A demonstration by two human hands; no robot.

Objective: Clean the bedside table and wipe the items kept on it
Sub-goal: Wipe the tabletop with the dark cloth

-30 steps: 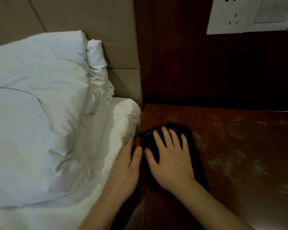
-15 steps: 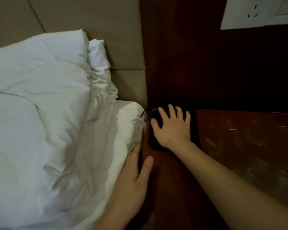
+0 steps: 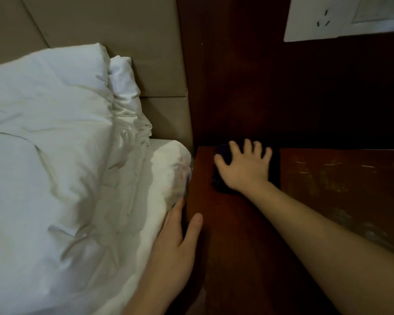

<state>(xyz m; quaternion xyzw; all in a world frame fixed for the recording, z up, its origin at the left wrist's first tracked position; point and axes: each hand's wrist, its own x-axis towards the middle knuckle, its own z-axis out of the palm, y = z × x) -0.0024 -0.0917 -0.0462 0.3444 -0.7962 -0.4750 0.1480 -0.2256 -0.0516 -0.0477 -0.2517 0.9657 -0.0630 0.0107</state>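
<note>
The reddish-brown bedside table (image 3: pixel 328 189) has a scuffed, smeared top. A dark cloth (image 3: pixel 273 169) lies flat near the table's back left corner. My right hand (image 3: pixel 246 168) presses on it with fingers spread and straight, covering most of the cloth. My left hand (image 3: pixel 175 244) rests at the table's left edge, palm against the mattress side, thumb on the table top, fingers straight. No other items show on the table.
A white duvet and pillow (image 3: pixel 55 155) cover the bed on the left, against a tan padded headboard (image 3: pixel 123 42). A dark wooden wall panel (image 3: pixel 282 87) rises behind the table, with a white socket plate (image 3: pixel 341 19) at the upper right.
My right hand has pushed the cloth from near the table's left front to the back, then a little to the right. My left hand stays at the table's left edge.
</note>
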